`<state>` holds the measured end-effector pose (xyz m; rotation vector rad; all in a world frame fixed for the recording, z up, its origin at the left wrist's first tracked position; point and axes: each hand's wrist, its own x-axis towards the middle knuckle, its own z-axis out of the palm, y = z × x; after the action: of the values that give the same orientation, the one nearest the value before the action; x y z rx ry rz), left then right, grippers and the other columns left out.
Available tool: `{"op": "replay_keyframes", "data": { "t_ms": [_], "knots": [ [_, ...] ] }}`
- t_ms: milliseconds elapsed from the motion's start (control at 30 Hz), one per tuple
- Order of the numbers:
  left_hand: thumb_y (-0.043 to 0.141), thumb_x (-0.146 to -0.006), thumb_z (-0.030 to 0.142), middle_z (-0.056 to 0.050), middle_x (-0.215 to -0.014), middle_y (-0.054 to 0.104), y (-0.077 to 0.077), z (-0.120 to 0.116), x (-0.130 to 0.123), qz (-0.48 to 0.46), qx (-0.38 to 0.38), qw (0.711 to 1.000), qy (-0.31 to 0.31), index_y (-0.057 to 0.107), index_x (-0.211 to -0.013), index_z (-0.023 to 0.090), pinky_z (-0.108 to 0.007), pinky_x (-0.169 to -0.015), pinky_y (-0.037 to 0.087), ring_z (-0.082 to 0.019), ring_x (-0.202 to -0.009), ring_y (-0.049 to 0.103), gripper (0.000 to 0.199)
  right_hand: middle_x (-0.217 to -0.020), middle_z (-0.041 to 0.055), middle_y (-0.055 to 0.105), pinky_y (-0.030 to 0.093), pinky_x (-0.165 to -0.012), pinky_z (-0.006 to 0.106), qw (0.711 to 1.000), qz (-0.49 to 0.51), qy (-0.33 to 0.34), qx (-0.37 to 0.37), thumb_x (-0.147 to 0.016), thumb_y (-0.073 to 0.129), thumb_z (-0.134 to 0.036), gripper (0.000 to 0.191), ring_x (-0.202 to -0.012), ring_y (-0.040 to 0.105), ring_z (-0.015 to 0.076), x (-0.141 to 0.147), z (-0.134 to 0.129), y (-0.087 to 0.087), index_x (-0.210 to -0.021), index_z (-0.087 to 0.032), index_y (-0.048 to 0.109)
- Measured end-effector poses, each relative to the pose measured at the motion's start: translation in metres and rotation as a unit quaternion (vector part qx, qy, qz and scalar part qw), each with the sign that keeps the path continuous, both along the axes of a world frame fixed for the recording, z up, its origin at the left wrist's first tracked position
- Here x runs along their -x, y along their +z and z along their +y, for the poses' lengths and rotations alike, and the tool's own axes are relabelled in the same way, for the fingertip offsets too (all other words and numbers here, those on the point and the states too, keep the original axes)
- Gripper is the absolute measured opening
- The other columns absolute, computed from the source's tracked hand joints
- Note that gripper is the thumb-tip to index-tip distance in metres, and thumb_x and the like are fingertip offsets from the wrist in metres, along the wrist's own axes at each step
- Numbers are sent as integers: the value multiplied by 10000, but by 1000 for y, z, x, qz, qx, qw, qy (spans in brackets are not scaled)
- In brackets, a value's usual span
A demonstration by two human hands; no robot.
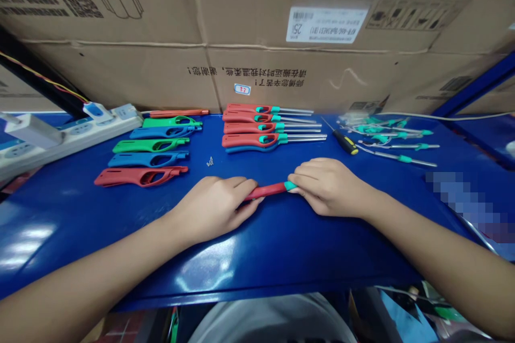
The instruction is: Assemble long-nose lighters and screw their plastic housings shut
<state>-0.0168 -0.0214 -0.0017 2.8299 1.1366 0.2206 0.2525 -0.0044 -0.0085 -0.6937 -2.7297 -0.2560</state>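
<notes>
Near the middle of the blue table, a red lighter [270, 190] with a teal collar lies sideways between my hands. My left hand [219, 206] is closed round its red body at the left end. At the right, the fingers of my right hand [328, 187] pinch it by the teal collar; the part beyond is hidden in the hand. Behind my hands sits a stack of red lighters [245, 141] with metal tubes, the front one with a blue underside. Small screws [210, 161] lie behind my left hand.
Red, green and blue handle shells [140, 176] line the left, near a white power strip [72, 136]. Behind my right hand are a black-yellow screwdriver [345, 142] and teal-collared metal tubes [414, 160] with wires. A cardboard box [161, 80] stands along the back of the blue table [281, 257].
</notes>
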Motion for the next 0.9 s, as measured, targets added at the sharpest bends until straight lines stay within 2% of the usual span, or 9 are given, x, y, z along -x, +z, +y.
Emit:
{"op": "replay_keyframes", "data": {
  "t_ms": [133, 200, 267, 333, 500, 667, 800, 900],
  "knots": [
    [454, -1024, 350, -46, -867, 712, -3, 1, -3, 39, 9, 999, 12, 652, -989, 195, -326, -577, 469, -241, -707, 700, 255, -817, 76, 687, 404, -701, 318, 997, -44, -36, 61, -998, 484, -236, 247, -739, 593, 195, 0, 1, 3, -906, -144, 694],
    [467, -1022, 347, -55, -1002, 718, -4, 2, -4, 12, 25, 999, 21, 635, -1132, 203, -341, -656, 522, -248, -816, 717, 247, -856, 74, 682, 402, -713, 314, 991, -57, -69, 98, -1000, 485, -257, 223, -782, 601, 200, -2, 3, 7, -928, -156, 671],
    [482, -1021, 374, -69, -1194, 684, -6, 4, -4, -30, 41, 998, 24, 548, -1327, 227, -359, -776, 556, -251, -957, 712, 346, -894, 71, 676, 400, -715, 307, 985, -49, -107, 129, -999, 490, -278, 190, -815, 605, 201, -6, 6, 12, -954, -168, 639],
    [482, -1020, 422, -88, -1312, 629, -6, 6, -2, -53, 45, 997, 27, 465, -1431, 241, -387, -870, 557, -264, -1063, 685, 450, -919, 66, 672, 399, -711, 299, 977, -34, -143, 152, -992, 499, -292, 161, -839, 611, 202, -13, 9, 16, -967, -180, 612],
    [440, -1031, 418, -119, -1239, 627, -7, 16, 5, -33, 11, 999, 18, 530, -1391, 204, -456, -919, 544, -293, -1071, 643, 429, -944, 65, 675, 374, -660, 284, 961, -44, -195, 192, -958, 544, -285, 112, -841, 612, 205, -32, 17, 19, -948, -190, 601],
    [440, -1030, 413, -134, -1199, 618, -7, 19, 6, -34, 2, 999, -9, 579, -1357, 168, -458, -907, 547, -286, -1039, 620, 431, -923, 49, 660, 378, -656, 278, 959, -32, -175, 222, -923, 577, -294, 99, -802, 582, 185, -40, 22, 17, -932, -196, 595],
    [451, -1028, 402, -136, -1209, 619, -7, 18, 6, -42, -1, 999, -12, 597, -1340, 153, -472, -925, 547, -287, -1056, 616, 426, -910, 40, 668, 409, -682, 288, 960, -20, -170, 223, -880, 652, -400, 210, -789, 586, 184, -41, 24, 17, -940, -201, 620],
    [467, -1022, 384, -134, -1208, 623, -9, 17, 6, -50, 1, 999, -8, 601, -1336, 153, -472, -932, 550, -288, -1070, 617, 412, -971, 63, 682, 439, -699, 311, 959, -12, -217, 180, -907, 620, -488, 298, -858, 625, 217, -42, 25, 17, -982, -201, 648]
  ]
}}
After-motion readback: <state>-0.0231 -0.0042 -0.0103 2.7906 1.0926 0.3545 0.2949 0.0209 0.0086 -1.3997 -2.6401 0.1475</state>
